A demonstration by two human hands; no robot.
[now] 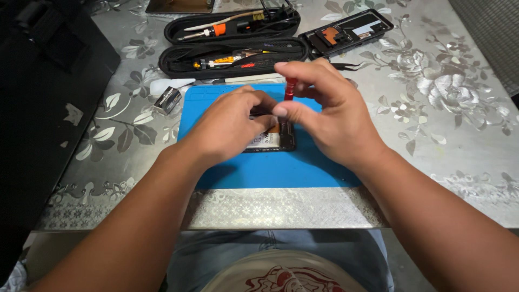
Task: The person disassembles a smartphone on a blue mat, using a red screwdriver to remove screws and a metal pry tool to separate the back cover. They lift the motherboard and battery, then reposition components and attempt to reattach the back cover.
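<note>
1. Nearest the camera: the person's lap, both forearms reaching forward over the table edge (281, 208), which has a silver floral cover.
2. Left hand (230, 127) lies knuckles-up on an opened smartphone (270, 141), fingers curled down onto its upper part. It presses the phone; whether the fingers pinch anything is hidden.
3. Right hand (324, 111) is closed on a red precision screwdriver (290, 89), thumb and fingertips pinching the handle. The tool stands nearly upright, tip down on the phone just right of the left fingers.
4. Under both hands: blue repair mat (270, 167); the phone sits about mid-mat, exposed board facing up.
5. Left of the grip, off the mat: small black box (167, 99) and a white pick (165, 85).
6. Beyond the grip: black tool case (232, 57), open, with a soldering iron (219, 28) in its far half.
7. Beyond and right: second opened phone (348, 32), tweezers (346, 66) near it.
</note>
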